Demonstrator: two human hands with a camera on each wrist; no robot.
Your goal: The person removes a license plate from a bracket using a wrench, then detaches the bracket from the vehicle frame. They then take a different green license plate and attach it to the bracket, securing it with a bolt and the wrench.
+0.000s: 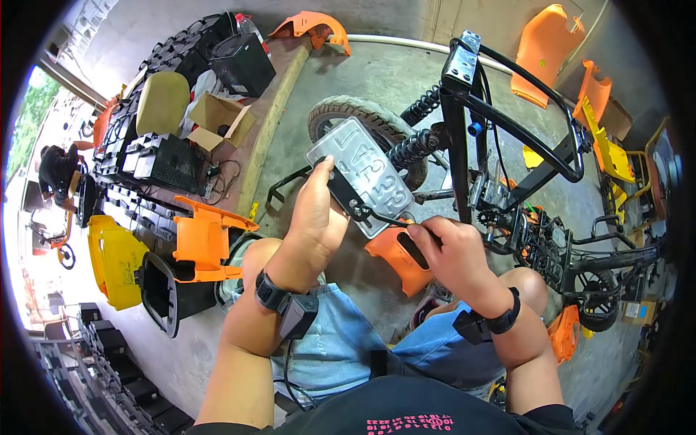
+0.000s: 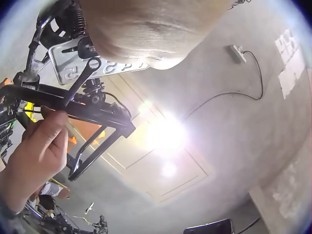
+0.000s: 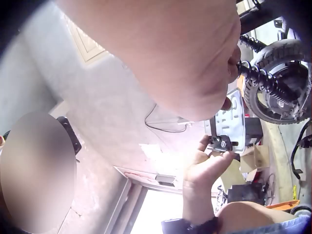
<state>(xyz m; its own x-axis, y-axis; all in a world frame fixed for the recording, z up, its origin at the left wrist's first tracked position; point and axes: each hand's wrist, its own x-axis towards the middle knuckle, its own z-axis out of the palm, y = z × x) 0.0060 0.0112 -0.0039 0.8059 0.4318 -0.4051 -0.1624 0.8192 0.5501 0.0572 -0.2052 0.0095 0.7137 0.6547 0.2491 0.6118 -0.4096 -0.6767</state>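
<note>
My left hand (image 1: 317,214) grips a silver number plate (image 1: 371,163) by a black bracket (image 1: 341,190) on its near side, the thumb along the bracket. The plate is tilted, with raised characters showing. Pinched between my right thumb and fingers is a dark ring spanner (image 2: 78,87). From my right hand (image 1: 455,259) it reaches toward the plate, and its ring end overlaps the bracket's bolt area in the head view. In the left wrist view the ring (image 2: 94,63) shows in front of the plate. The right wrist view shows the bolt (image 3: 223,144) on the bracket near my left fingertips.
A black motorbike frame (image 1: 455,123) with shock absorbers and a wheel (image 1: 326,109) stands ahead and right. An orange panel (image 1: 402,254) lies on the floor below the plate. Orange and yellow panels (image 1: 119,261), black batteries (image 1: 163,159) and an open carton (image 1: 221,119) are at left.
</note>
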